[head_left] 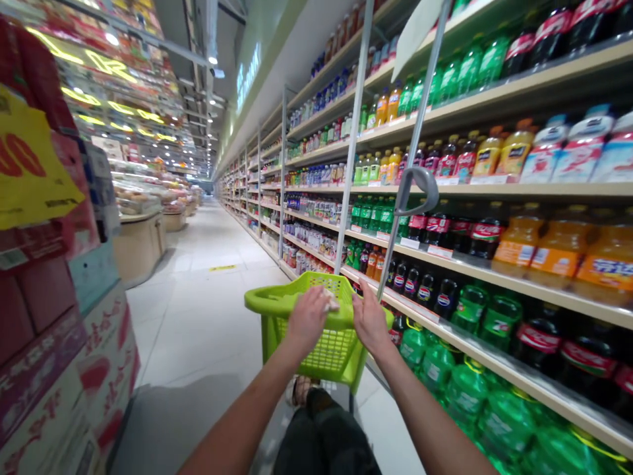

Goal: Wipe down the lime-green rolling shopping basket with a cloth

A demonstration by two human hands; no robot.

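A lime-green plastic shopping basket [326, 359] with perforated walls stands in front of my legs, cart-like, above the floor. My left hand [307, 318] lies over the near rim with its fingers curled. A small crumpled whitish thing, perhaps a tissue or a bag, shows at its fingertips. My right hand [370, 316] rests against the rim's right side, its fingers stretched forward and the thumb apart. Nothing shows in that hand. What the basket holds is mostly hidden behind my hands and its near wall.
Long shelves [465, 264] of bottled drinks run close along the right, with a grey metal pole [420, 125] carrying a looped hook. Stacked boxes [64, 382] and a yellow price sign [34, 165] stand at the left. A pale tiled aisle [198, 297] leads ahead past round display counters [138, 244].
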